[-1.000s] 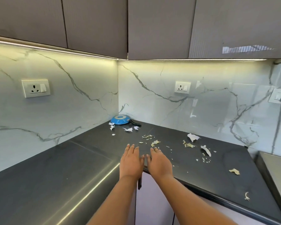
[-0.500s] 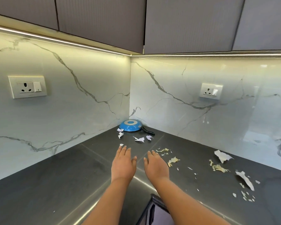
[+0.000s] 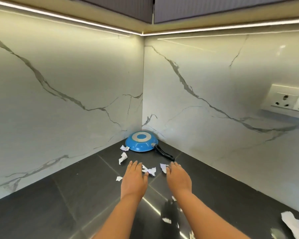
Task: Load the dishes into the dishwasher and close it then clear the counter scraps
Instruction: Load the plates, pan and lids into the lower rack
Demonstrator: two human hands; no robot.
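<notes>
A blue frying pan (image 3: 141,141) lies upside down in the far corner of the dark counter (image 3: 62,195), its black handle (image 3: 163,152) pointing right and toward me. White paper scraps (image 3: 149,170) are scattered in front of it. My left hand (image 3: 134,178) and my right hand (image 3: 178,177) reach forward side by side, palms down, fingers straight, just short of the pan. A scrap (image 3: 163,167) lies at my right fingertips. Neither hand holds anything.
Marble walls meet at the corner behind the pan. A wall socket (image 3: 288,101) sits at the right. More scraps (image 3: 167,220) lie near my right forearm, and a larger white piece (image 3: 291,225) at the lower right. Upper cabinets (image 3: 214,7) hang overhead.
Both hands have moved forward across the counter toward the corner, and my view has closed in on the blue pan. The scraps lie where they were.
</notes>
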